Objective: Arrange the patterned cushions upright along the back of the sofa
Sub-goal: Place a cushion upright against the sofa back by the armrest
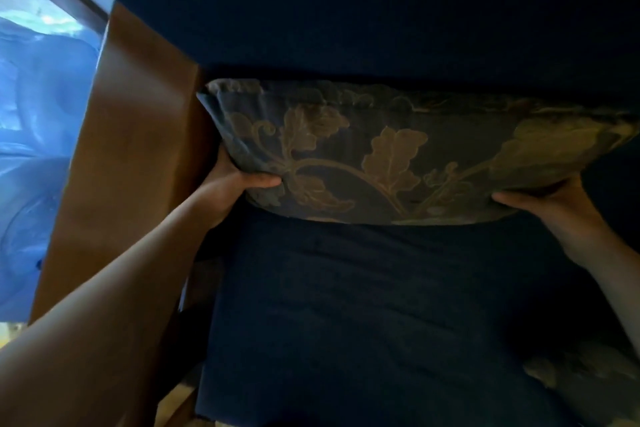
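A dark cushion with a gold leaf pattern (398,156) stands on its edge against the dark blue sofa back (346,10), above the blue seat (363,305). My left hand (235,180) grips its lower left corner, thumb on the front face. At the lower right edge my right hand (540,198) holds the cushion from below. A second patterned cushion (585,378) lies at the bottom right corner, only partly visible.
A brown leather armrest (128,149) runs down the left side of the seat, touching the held cushion's left end. Beyond it a bright window (38,97) with a pale frame shows blue light. The scene is dim.
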